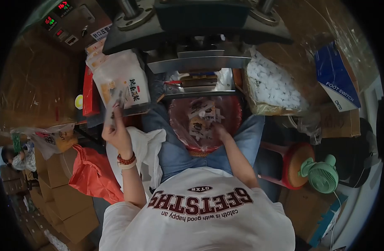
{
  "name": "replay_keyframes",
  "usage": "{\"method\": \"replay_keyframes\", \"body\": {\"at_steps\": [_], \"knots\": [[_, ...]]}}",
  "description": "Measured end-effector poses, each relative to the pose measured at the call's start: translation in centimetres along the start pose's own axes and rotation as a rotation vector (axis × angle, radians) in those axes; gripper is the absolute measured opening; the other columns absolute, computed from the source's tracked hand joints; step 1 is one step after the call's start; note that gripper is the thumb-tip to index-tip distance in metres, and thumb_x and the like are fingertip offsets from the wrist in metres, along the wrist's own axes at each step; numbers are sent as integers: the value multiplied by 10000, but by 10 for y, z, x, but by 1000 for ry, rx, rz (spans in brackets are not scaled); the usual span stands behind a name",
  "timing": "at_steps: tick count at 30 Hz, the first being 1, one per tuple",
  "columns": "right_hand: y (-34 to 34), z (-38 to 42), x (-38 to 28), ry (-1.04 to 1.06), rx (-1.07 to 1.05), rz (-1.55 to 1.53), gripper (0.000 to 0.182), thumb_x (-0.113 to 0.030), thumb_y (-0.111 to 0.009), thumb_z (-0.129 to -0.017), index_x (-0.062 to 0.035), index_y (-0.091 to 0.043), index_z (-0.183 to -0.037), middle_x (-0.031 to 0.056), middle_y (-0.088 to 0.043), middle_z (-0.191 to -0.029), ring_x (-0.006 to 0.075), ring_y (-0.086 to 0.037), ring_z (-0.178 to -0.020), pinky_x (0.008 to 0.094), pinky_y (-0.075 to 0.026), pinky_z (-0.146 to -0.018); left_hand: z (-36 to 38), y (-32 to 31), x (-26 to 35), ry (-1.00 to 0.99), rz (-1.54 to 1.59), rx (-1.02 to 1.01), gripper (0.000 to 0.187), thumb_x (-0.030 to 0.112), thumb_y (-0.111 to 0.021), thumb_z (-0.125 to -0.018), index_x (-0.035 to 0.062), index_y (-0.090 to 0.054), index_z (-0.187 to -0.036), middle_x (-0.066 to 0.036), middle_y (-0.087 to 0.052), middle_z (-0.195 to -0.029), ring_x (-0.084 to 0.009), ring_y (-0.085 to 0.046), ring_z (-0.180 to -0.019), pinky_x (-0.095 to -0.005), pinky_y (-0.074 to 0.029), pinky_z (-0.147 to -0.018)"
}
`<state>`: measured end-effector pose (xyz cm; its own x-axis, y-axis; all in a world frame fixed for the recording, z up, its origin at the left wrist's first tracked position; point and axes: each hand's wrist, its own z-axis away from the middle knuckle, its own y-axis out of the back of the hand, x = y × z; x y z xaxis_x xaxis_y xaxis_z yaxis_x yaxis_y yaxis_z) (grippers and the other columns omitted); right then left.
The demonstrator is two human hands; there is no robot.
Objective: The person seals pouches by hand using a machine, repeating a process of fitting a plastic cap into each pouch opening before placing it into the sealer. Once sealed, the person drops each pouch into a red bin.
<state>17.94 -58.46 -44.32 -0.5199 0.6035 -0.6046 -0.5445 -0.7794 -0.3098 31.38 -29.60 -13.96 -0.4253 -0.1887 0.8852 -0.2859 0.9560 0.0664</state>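
Note:
My left hand [116, 134], with a beaded bracelet at the wrist, is raised on the left. Its fingers are closed on a thin, see-through plastic pouch [112, 109], which stands upright in front of a pile of printed white bags [118, 75]. Between my knees sits a red basin [173, 133] with a clear liner, and several printed pouches [199, 127] lie inside it. My right hand [218, 131] reaches into the basin's right side, beside these pouches. Its fingers are dim and partly hidden, so their grip does not show.
A press machine [200, 62] with a metal plate stands ahead. To its right, a box holds small white pieces [273, 83], near a blue foot switch box [336, 79]. A green fan [322, 175] and a red-rimmed stool [290, 167] are at right; an orange bag [91, 175] lies left.

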Motion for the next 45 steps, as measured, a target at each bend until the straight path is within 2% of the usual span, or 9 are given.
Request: {"method": "replay_keyframes", "body": {"at_steps": [2,8,18,21,24,30,33,39,45], "knots": [[-39,12,-48,-160,13,753,345,-349,-545,-919,-61,-605,-1099,98,-633,-999,220,-597,-806,355,-497,-721,-1,4,29,49,143,122,232,156,-643,-921,-59,-675,-1001,-55,-691,-934,-69,-587,-784,-216,-457,-753],[2,-69,34,-211,-57,333,463,-357,-585,-887,-19,-551,-1201,179,-610,-1118,304,-577,-1055,482,-448,-892,23,64,46,298,460,-29,329,195,-570,-952,-18,-552,-1201,-88,-618,-1178,-146,-600,-1036,-301,-473,-900],[-7,-56,54,351,-430,1921,525,-399,-530,-884,-154,-498,-1347,263,-341,-1437,454,-316,-1310,504,-277,-1084,47,48,46,484,516,-174,290,181,-561,-954,-6,-558,-1177,-102,-642,-1135,-163,-626,-989,-299,-489,-872],[-7,-63,69,343,-492,1906,520,-407,-539,-871,-141,-531,-1319,284,-264,-1468,476,-221,-1350,456,-244,-1115,52,28,53,503,549,-203,254,148,-582,-944,-16,-582,-1137,-110,-663,-1094,-162,-645,-944,-286,-500,-845],[1,-75,89,313,-402,1637,647,-511,-447,-905,-89,-436,-1394,203,-184,-1538,522,-106,-1372,675,-224,-1037,58,18,47,590,513,-280,234,122,-583,-937,-17,-598,-1125,-85,-675,-1052,-144,-650,-914,-274,-506,-818],[-9,-53,68,422,-227,1708,439,-310,-549,-876,-83,-580,-1251,274,-247,-1454,488,-263,-1321,499,-295,-1072,71,-32,44,854,446,-480,167,125,-669,-890,-25,-691,-960,-57,-698,-911,-80,-629,-794,-215,-479,-729],[-15,14,1,548,-462,1719,475,-251,-630,-840,-34,-551,-1255,252,-394,-1375,436,-434,-1230,479,-365,-1025,71,-27,27,686,299,-604,114,95,-692,-857,-8,-709,-904,-37,-695,-880,-66,-619,-805,-200,-467,-714],[-69,191,-135,570,-365,-19,259,2,-620,-857,-34,-550,-1104,115,-651,-1131,231,-620,-1043,356,-455,-957,65,-38,62,52,-18,-581,259,-55,-595,-712,25,-711,-930,-75,-709,-924,-166,-657,-884,-255,-497,-778],[-108,270,-196,1369,-263,575,266,22,-691,-767,-19,-643,-1024,160,-611,-1224,306,-484,-1257,428,-345,-1057,62,-44,82,-377,-224,-613,376,-57,-543,-666,54,-705,-987,-82,-704,-1001,-283,-656,-981,-351,-519,-837]]}}
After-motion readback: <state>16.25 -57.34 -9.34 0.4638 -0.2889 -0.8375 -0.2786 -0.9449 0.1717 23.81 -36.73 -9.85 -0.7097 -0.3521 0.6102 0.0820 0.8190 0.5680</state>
